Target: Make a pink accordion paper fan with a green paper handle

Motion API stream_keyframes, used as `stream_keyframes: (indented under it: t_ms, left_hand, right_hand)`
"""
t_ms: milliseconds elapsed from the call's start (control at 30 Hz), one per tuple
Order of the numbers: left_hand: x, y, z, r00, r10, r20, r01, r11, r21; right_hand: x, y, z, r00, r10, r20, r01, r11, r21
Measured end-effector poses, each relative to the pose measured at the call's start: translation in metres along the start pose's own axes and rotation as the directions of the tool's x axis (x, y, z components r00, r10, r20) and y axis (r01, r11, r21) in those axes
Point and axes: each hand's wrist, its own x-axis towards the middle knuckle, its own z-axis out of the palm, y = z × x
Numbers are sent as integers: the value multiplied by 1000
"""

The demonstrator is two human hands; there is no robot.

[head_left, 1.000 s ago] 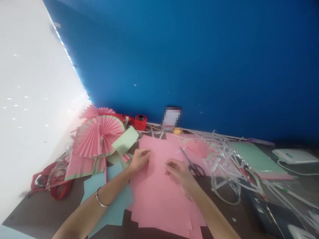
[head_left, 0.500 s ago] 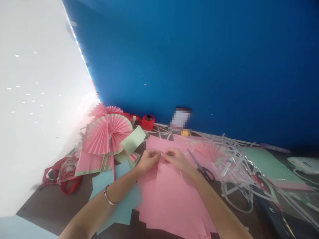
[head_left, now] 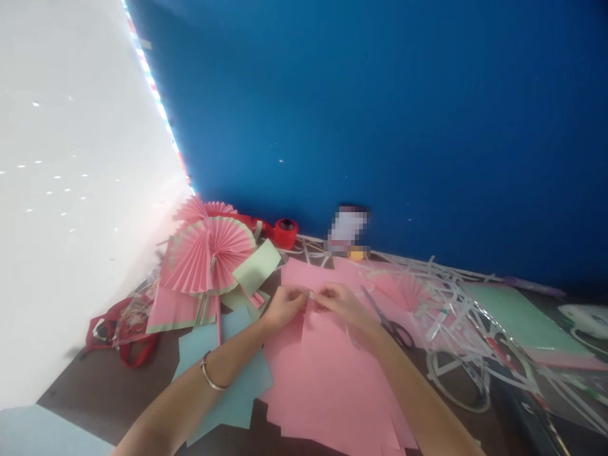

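My left hand (head_left: pixel 285 307) and my right hand (head_left: pixel 339 304) meet above pink paper sheets (head_left: pixel 332 373), with thumbs and fingers pinched together. A tiny white piece (head_left: pixel 311 295) shows between the fingertips; it is too small to name, and the fingers partly hide it. The pink sheets overlap loosely under both forearms. Black-handled scissors (head_left: pixel 396 329) lie just right of my right hand, on pink paper. Blue paper sheets (head_left: pixel 223 361) lie beneath my left forearm. Left of my left hand is a pale green paper piece (head_left: pixel 257 266).
Pleated pink paper fans (head_left: pixel 209 253) with green edges are at the left back. Behind are a red tape roll (head_left: pixel 286 233) and a blurred-out phone-like object (head_left: pixel 348 229). Tangled white strips (head_left: pixel 456 354) and packaged green paper (head_left: pixel 517 316) cover the right side. A blue wall (head_left: pixel 380 126) rises behind.
The view has shifted slightly, so the surroundings appear a little further right. My fingertips have parted slightly, and the white piece between them shows more clearly. Both hands stay pinched in nearly the same place.
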Motion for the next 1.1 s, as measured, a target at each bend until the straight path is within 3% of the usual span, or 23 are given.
stream_keyframes:
  t_ms: [367, 1100]
  left_hand:
    - [-2, 4, 0, 999, 28, 38, -29, 999, 23]
    - [-5, 8, 0, 997, 69, 41, -72, 995, 75]
  right_hand:
    - [-2, -3, 0, 1000, 7, 10, -5, 992, -123]
    - [-3, -5, 3, 999, 38, 12, -36, 994, -106]
